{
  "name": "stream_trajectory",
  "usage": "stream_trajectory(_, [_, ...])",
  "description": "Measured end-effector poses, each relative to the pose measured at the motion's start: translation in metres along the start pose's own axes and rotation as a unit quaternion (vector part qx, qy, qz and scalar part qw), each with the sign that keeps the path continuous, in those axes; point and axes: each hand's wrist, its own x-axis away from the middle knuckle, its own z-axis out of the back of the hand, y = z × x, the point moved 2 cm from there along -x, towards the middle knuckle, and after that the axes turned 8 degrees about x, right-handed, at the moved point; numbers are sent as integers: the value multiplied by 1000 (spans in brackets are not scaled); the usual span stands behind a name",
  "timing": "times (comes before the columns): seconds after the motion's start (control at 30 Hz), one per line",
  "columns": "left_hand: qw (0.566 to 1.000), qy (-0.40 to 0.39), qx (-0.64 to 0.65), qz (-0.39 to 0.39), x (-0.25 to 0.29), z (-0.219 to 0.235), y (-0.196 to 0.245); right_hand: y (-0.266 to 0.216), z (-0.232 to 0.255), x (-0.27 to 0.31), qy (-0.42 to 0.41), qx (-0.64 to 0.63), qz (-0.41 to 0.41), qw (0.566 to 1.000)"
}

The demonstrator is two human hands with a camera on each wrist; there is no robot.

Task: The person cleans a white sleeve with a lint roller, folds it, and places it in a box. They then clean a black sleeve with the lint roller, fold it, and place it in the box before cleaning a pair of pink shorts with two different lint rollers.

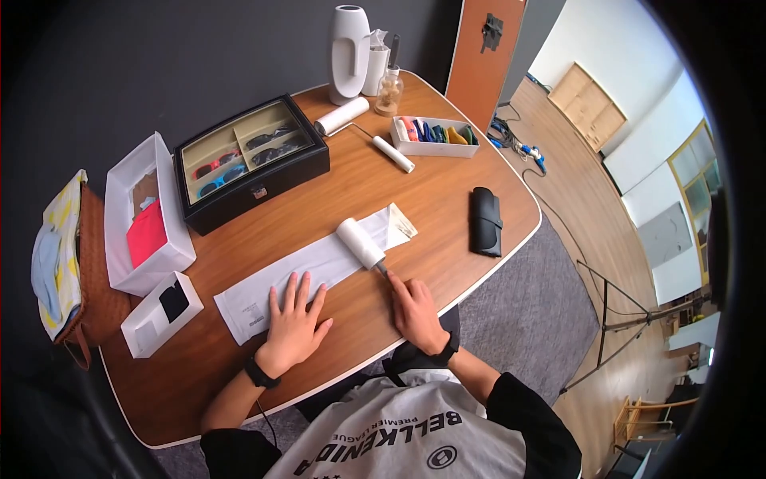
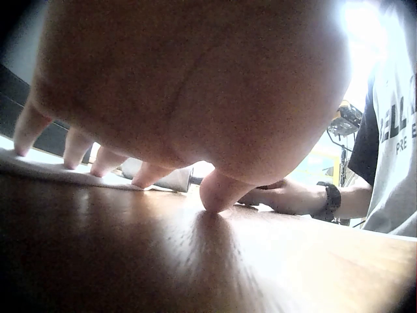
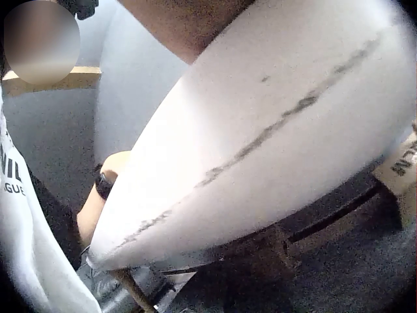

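Note:
A long, pale grey piece of fabric (image 1: 267, 295) with small dark print lies flat across the table, a white triangular corner at its far end. My left hand (image 1: 294, 327) rests with spread, straight fingers on its near part. In the left wrist view those fingertips (image 2: 101, 166) press on the fabric while the thumb touches the wood. My right hand (image 1: 419, 315) grips the grey handle of a lint roller (image 1: 361, 242), index finger stretched along it. The roller's white cylinder sits over the fabric near its far end. The right wrist view does not show the roller.
Behind stand a glasses case box (image 1: 251, 160), a spare roll (image 1: 343, 116), another white roller (image 1: 392, 154) and a tray of rolled colourful cloths (image 1: 435, 148). White boxes (image 1: 152, 215) line the left. A black pouch (image 1: 485, 222) lies near the right edge.

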Motion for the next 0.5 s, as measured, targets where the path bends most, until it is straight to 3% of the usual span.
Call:
stream_trajectory(0.27, [1000,7,7,-4,1,-1,0,66,17,-8,49,65,-90,993])
stream_trajectory(0.5, [1000,6,7,-2,1,0,0,64,15,-8,72,86,-93,989])
